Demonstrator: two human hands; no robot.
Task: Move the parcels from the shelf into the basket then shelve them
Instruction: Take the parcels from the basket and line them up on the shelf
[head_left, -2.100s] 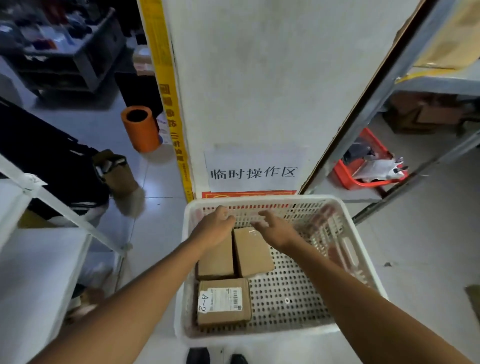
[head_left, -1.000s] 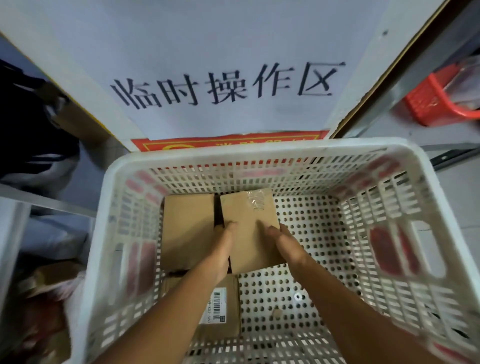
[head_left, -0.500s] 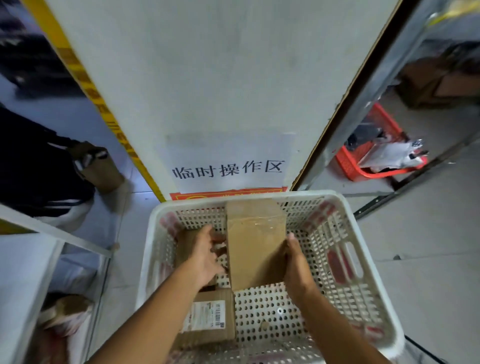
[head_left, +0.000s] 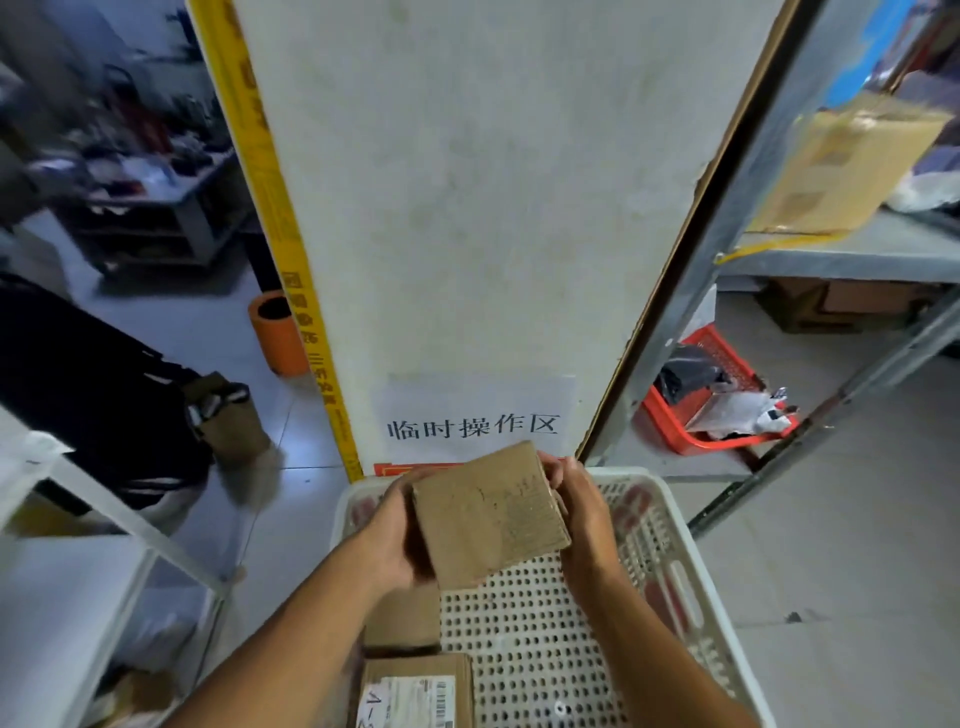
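Sitting parcel (head_left: 488, 514) between both hands (head_left: 400, 530)

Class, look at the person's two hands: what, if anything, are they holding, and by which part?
A plain cardboard parcel, lifted above the white basket. The left hand grips its left edge and the right hand its right edge.

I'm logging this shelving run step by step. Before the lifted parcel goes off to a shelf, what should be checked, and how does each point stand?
1. Both hands on the lifted parcel: ok; left hand grips its left edge, right hand its right edge.
2. Parcel clear of the white basket: ok, held above the rim.
3. Label readable for sorting: cannot tell; the face shown is plain cardboard.
4. Parcels left in the basket: ok; a labelled parcel and a plain parcel lie flat.
5. Free shelf space on the grey shelf: cannot tell.
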